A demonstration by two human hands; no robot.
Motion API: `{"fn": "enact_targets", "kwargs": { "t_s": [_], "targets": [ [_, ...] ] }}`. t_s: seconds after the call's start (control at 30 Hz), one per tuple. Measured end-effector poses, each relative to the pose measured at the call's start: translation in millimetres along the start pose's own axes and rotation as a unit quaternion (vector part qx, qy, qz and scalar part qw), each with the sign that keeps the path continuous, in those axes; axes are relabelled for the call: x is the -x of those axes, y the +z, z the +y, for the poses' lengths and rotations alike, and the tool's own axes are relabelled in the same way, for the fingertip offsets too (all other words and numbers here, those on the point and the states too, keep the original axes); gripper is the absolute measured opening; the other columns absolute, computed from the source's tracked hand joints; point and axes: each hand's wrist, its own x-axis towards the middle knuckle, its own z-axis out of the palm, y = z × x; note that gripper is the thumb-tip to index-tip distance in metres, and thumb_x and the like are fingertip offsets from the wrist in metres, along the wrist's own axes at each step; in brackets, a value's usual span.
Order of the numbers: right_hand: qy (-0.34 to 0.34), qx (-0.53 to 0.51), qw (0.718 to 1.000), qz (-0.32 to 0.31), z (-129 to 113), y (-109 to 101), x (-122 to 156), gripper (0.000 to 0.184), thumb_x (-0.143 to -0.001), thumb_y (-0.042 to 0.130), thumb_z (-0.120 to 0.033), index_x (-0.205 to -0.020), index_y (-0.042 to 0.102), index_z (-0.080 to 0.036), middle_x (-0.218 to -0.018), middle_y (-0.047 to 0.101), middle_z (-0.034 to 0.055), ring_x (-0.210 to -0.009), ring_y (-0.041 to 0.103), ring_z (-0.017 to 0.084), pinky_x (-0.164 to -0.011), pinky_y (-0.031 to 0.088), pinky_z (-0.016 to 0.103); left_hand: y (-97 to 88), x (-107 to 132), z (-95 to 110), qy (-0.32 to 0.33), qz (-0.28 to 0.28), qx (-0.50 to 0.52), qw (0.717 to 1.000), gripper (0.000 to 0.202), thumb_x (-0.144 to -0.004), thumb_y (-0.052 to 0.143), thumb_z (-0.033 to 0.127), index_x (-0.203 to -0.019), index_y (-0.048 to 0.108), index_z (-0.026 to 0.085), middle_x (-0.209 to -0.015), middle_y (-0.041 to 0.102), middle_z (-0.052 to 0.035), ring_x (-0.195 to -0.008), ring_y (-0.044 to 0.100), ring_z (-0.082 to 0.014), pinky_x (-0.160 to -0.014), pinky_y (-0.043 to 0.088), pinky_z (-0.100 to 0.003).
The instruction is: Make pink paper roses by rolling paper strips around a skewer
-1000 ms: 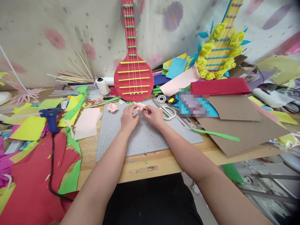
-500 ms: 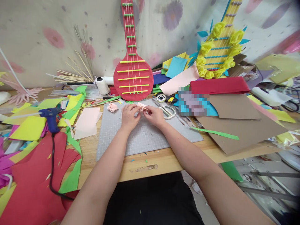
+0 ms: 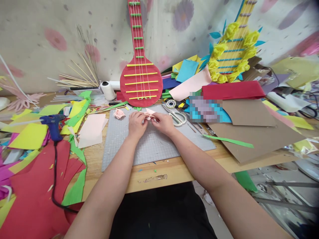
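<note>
Between my two hands is a small piece of pale pink crepe paper (image 3: 150, 113), with a thin wooden stick (image 3: 147, 114) lying across it. My left hand (image 3: 137, 125) pinches the paper from the left, fingers closed. From the right, my right hand (image 3: 163, 123) grips the stick and the paper's edge between thumb and fingers. Both hands rest over the grey cutting mat (image 3: 147, 149). A finished-looking pink paper rose (image 3: 119, 114) lies on the mat to the left. White-handled scissors (image 3: 178, 118) lie just right of my right hand.
A red paper lute (image 3: 141, 81) stands behind the mat. Left are a blue glue gun (image 3: 53, 126), its cord, a pale pink sheet (image 3: 92, 130) and red paper (image 3: 40, 196). Brown cardboard (image 3: 256, 139) and a green strip (image 3: 229, 141) lie right. A yellow-flowered instrument (image 3: 231, 54) leans behind.
More of the pink paper shows between my hands, and the stick lies flatter across it. My hands stay nearly in place.
</note>
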Motion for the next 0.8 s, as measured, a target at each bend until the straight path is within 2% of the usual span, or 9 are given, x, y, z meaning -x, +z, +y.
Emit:
{"fn": "enact_targets", "kwargs": {
  "t_s": [0.17, 0.37, 0.6, 0.8],
  "targets": [
    [0.002, 0.019, 1.000, -0.005, 2.2, -1.8, -0.4, 0.023, -0.078, 0.046, -0.030, -0.086, 0.064, -0.020, -0.069, 0.063, 0.0010, -0.063, 0.053, 0.013, -0.055, 0.026, 0.023, -2.1, 0.8, -0.1, -0.015, 0.002, 0.013, 1.000, 0.026, -0.072, 0.055, 0.013, -0.096, 0.057, 0.022, -0.083, 0.064, -0.0032, -0.090, 0.053, -0.0225, -0.085, 0.038, -0.037],
    [0.008, 0.000, 1.000, -0.004, 2.3, 0.3, 1.0, 0.026, -0.078, 0.048, -0.030, -0.095, 0.065, -0.023, -0.070, 0.065, 0.0000, -0.064, 0.055, 0.013, -0.058, 0.030, 0.023, -2.5, 1.7, -1.0, -0.001, -0.015, -0.008, 1.000, 0.016, -0.071, 0.056, 0.014, -0.084, 0.060, 0.021, -0.087, 0.064, -0.0045, -0.092, 0.053, -0.0235, -0.086, 0.038, -0.039],
    [0.010, -0.036, 0.999, -0.017, 3.1, 2.4, 2.3, 0.027, -0.076, 0.048, -0.024, -0.096, 0.066, -0.025, -0.079, 0.069, -0.0001, -0.073, 0.060, 0.015, -0.063, 0.035, 0.023, -1.8, 4.2, -1.2, 0.003, 0.008, -0.002, 1.000, 0.017, -0.070, 0.056, 0.013, -0.082, 0.063, 0.023, -0.086, 0.065, -0.0017, -0.091, 0.055, -0.0199, -0.101, 0.028, -0.040],
    [0.013, -0.077, 0.996, -0.046, 1.1, 1.4, 1.4, 0.027, -0.073, 0.049, -0.020, -0.096, 0.064, -0.022, -0.075, 0.067, 0.0004, -0.069, 0.058, 0.014, -0.064, 0.037, 0.024, -4.9, 5.4, 2.6, -0.043, -0.005, -0.050, 0.998, 0.011, -0.071, 0.057, 0.021, -0.079, 0.065, 0.022, -0.086, 0.059, -0.0058, -0.094, 0.049, -0.0241, -0.093, 0.032, -0.042]
  ]
}}
